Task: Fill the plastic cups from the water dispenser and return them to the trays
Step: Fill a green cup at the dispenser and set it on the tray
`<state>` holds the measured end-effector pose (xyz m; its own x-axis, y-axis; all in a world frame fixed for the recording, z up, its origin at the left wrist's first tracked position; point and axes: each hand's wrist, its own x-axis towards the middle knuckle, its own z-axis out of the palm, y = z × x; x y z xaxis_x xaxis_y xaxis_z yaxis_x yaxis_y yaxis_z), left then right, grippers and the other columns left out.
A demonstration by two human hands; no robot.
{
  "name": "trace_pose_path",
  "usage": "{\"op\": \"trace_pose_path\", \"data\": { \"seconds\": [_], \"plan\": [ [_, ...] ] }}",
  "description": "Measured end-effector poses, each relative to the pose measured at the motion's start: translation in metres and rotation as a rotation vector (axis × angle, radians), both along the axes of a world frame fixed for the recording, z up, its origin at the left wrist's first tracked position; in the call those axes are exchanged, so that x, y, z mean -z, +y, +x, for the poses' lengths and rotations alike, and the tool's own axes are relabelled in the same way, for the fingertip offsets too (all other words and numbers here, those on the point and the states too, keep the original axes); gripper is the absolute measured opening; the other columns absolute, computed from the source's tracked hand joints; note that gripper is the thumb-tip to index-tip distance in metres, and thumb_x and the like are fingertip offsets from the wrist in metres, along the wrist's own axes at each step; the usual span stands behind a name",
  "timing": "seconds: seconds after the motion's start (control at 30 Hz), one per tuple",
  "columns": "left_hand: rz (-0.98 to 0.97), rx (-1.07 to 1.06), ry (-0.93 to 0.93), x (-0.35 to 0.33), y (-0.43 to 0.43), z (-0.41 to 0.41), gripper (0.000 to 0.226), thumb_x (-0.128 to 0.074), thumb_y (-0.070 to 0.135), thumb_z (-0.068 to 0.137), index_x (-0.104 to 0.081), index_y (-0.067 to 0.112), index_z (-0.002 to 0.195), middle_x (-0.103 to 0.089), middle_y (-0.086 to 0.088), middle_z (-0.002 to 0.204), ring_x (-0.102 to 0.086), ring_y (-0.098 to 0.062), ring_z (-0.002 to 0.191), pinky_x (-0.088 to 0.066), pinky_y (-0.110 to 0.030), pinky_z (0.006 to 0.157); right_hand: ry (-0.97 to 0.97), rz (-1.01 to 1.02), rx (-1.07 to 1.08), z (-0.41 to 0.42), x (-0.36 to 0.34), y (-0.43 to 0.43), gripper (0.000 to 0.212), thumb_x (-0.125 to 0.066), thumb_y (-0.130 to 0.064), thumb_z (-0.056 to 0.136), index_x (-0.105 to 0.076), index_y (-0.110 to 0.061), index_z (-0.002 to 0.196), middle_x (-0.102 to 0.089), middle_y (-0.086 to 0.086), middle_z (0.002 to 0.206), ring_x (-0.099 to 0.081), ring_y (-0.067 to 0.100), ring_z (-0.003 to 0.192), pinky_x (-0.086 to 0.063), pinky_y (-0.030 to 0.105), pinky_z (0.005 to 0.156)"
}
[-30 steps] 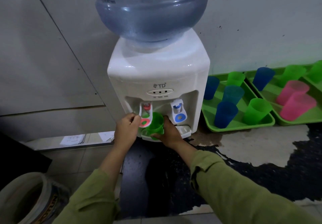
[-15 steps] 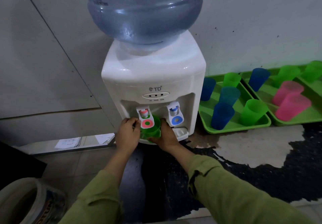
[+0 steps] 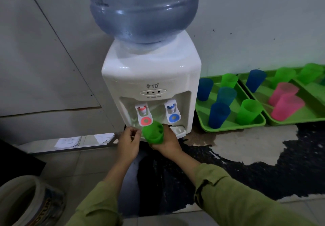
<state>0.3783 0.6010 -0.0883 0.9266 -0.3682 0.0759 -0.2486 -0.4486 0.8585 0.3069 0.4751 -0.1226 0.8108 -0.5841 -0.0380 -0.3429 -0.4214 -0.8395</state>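
Observation:
A white water dispenser [image 3: 151, 71] stands on the floor with a blue bottle [image 3: 144, 11] on top. My right hand [image 3: 169, 145] grips a green plastic cup [image 3: 152, 134], tilted slightly, just below and in front of the red tap lever [image 3: 145, 120]. My left hand [image 3: 128, 144] is beside the cup on its left, fingers curled, holding nothing and clear of the lever. The blue tap lever [image 3: 174, 117] is untouched. To the right, a green tray [image 3: 228, 128] holds blue and green cups. A second green tray [image 3: 299, 118] holds pink, blue and green cups.
A dark wet patch [image 3: 228, 169] spreads over the floor in front of the dispenser and trays. A pale bucket [image 3: 21, 201] sits at the lower left. Papers [image 3: 67, 142] lie on a low ledge left of the dispenser. A wall runs behind everything.
My left hand has come off the red lever and dropped back. The green cup has moved down and out from under the red tap in my right hand.

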Motion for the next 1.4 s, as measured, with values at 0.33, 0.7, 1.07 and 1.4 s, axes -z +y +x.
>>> {"op": "trace_pose_path", "data": {
  "seconds": [0.33, 0.7, 1.07, 1.4],
  "plan": [
    [-0.046, 0.139, 0.066, 0.024, 0.001, -0.045, 0.008, -0.059, 0.007, 0.088, -0.059, 0.015, 0.089, -0.065, 0.001, 0.087, -0.059, -0.011, 0.082, -0.042, -0.019, 0.073, -0.004, 0.026, 0.006, -0.076, 0.007, -0.012, 0.063, -0.079, -0.033, 0.061, -0.049, -0.018, 0.115, -0.061, 0.005, 0.113, -0.059, 0.022, 0.104, -0.041, 0.022, 0.075],
    [0.04, 0.313, 0.094, 0.042, -0.111, -0.134, 0.006, -0.06, 0.015, 0.088, -0.058, 0.019, 0.092, -0.065, 0.0, 0.09, -0.061, -0.014, 0.087, -0.043, -0.024, 0.079, -0.07, 0.007, 0.117, -0.194, 0.002, -0.117, 0.062, -0.085, -0.023, 0.06, -0.053, -0.019, 0.113, -0.062, 0.0, 0.107, -0.059, 0.015, 0.099, -0.045, 0.019, 0.08],
    [0.137, 0.587, 0.027, 0.031, -0.273, -0.225, 0.009, -0.052, 0.027, 0.091, -0.055, 0.023, 0.099, -0.059, 0.005, 0.096, -0.057, -0.01, 0.089, -0.048, -0.027, 0.078, -0.093, 0.006, 0.348, -0.305, 0.0, -0.26, 0.066, -0.086, -0.021, 0.061, -0.05, -0.015, 0.116, -0.058, -0.003, 0.102, -0.055, 0.011, 0.095, -0.04, 0.016, 0.074],
    [0.261, 0.685, -0.269, 0.027, -0.379, -0.274, 0.043, -0.052, 0.021, 0.091, -0.046, 0.01, 0.132, -0.043, -0.008, 0.132, -0.038, -0.023, 0.125, -0.03, -0.031, 0.107, -0.097, -0.059, 0.485, -0.365, -0.013, -0.37, 0.063, -0.085, -0.024, 0.058, -0.047, -0.018, 0.108, -0.055, 0.0, 0.104, -0.052, 0.015, 0.095, -0.043, 0.028, 0.08]
  ]
}}
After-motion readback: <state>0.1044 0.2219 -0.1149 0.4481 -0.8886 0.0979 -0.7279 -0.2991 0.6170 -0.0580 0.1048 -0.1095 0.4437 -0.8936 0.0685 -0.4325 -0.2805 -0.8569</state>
